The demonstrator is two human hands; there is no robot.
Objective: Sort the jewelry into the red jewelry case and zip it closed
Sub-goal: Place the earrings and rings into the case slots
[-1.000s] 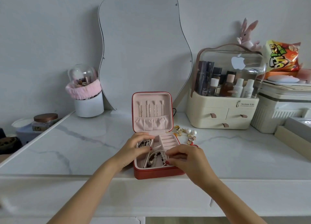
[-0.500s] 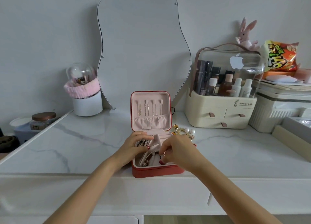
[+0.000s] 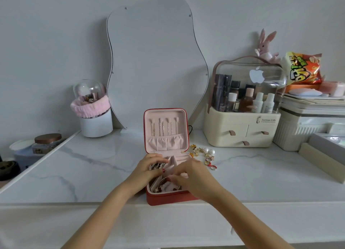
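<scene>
The red jewelry case lies open at the front edge of the marble table, its pink lid upright with several necklaces hung inside. My left hand is over the case's left compartment, fingers curled round a dark beaded bracelet. My right hand reaches over the case's right side, thumb and fingers pinching a chain bracelet in the front compartment. Loose earrings, pearls and rings lie on the table just right of the case.
A wavy mirror leans on the wall behind the case. A cream cosmetics organiser stands at the right, boxes and a snack bag beyond it. A white brush holder stands at the back left.
My right hand has moved left over the case's front compartment, uncovering the rings on the table. My left hand stays on the beaded bracelet.
</scene>
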